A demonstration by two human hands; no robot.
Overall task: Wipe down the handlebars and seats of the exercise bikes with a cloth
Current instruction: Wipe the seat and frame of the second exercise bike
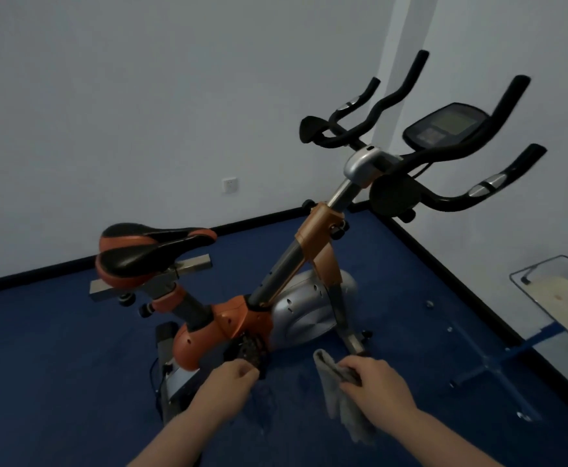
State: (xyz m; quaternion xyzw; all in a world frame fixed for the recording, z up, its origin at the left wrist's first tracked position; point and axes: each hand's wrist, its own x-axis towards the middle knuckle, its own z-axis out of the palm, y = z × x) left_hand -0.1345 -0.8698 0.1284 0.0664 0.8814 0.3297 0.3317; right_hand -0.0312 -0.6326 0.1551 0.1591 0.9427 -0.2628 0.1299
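An orange and silver exercise bike (242,318) stands on dark blue carpet (57,365) in the corner of a white-walled room, its front pointing toward the right. Its black and orange seat (144,251) sits at the left on a silver slide rail, and its black multi-grip handlebars (410,139) spread upward at the upper right, with a dark console display (444,126) mounted between the bars. Both hands are low in the foreground, well apart from the seat and the handlebars. The right hand (377,382) grips a grey cloth (340,399), fingers curled over its bunched upper part while the rest hangs down loosely below the hand. The left hand (232,379) is closed into a loose fist and appears to hold nothing; it hovers in front of the bike's black pedal (249,352), though whether it touches it cannot be told. The two hands are near each other but not touching. A white wall socket (229,185) sits on the back wall, and at the far right a mirror (559,315) on a blue stand leans near the wall.
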